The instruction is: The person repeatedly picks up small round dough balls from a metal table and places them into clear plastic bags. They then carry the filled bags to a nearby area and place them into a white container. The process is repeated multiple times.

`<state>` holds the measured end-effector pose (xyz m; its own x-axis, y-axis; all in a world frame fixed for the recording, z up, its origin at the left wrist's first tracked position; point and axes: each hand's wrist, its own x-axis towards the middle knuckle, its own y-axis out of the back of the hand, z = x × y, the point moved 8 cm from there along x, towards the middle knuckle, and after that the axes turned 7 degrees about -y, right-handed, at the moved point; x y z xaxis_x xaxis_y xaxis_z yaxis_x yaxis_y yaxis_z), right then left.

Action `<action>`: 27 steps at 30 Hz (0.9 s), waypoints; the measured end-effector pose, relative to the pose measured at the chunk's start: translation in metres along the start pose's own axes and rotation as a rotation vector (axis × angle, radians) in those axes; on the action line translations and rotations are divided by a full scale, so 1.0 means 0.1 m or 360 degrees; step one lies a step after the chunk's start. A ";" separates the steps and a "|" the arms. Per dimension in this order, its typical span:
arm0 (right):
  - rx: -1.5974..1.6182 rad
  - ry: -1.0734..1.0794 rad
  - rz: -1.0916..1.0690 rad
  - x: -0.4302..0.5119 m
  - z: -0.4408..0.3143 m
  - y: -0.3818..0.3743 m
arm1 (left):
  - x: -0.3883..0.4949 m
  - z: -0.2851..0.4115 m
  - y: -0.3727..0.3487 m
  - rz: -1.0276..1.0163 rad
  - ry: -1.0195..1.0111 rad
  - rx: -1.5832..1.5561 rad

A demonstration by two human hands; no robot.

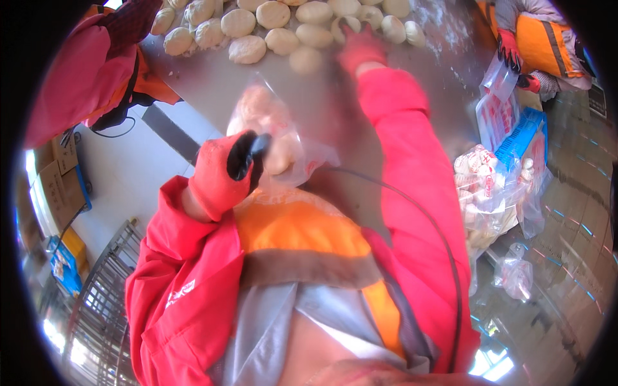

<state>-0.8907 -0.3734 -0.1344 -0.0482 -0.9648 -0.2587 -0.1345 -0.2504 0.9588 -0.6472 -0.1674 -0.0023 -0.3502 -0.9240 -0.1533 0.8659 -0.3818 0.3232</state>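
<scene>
My left hand (227,169), in a red glove with a black coated palm, grips the edge of a clear plastic bag (301,140) in front of my apron. Several pale, round buns (263,108) show through the film. My right hand (362,48), in a red glove and blurred, reaches out over the metal table. Its fingers are apart and touch or hover over a flat, round bun (344,30) in the spread of buns; whether they press on it is unclear. One bun (305,60) nearer to me looks blurred.
Loose buns (238,23) cover the far part of the metal table (207,91), with white flour at right. At right, a co-worker's gloved hands (509,50) hold a plastic bag above a blue crate (524,132). Filled bags (485,183) stand nearby. Another person's pink sleeve (82,72) is at left. A cable (434,227) crosses my right arm.
</scene>
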 end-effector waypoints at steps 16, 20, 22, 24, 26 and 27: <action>0.0081 -0.0308 -0.0029 -0.49 0.15 -0.06 | -0.05 0.15 0.12 0.0226 -0.0288 0.0527; 0.1071 -0.0332 -0.0044 -0.21 0.54 -0.28 | -0.08 0.15 0.13 0.0301 -0.0213 0.0698; 0.2083 -0.0219 -0.0484 -0.53 0.51 -0.13 | -0.10 0.11 0.11 0.0268 -0.0202 0.0733; 0.2604 0.0209 -0.1132 -1.19 0.36 0.25 | -0.05 0.12 0.04 0.0246 -0.0225 0.0803; 0.2675 0.0334 -0.1646 -1.82 0.40 0.31 | 0.03 0.04 -0.06 0.0186 -0.0137 0.0632; 0.2590 0.0219 -0.1794 -2.10 0.42 0.24 | 0.06 0.02 -0.10 0.0158 -0.0089 0.0560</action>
<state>-0.9254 -0.1731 -0.0622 0.7424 -0.4696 -0.4777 -0.6643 -0.4236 -0.6159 -0.6585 -0.1686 -0.0048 -0.2978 -0.9529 -0.0569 0.7242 -0.2643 0.6370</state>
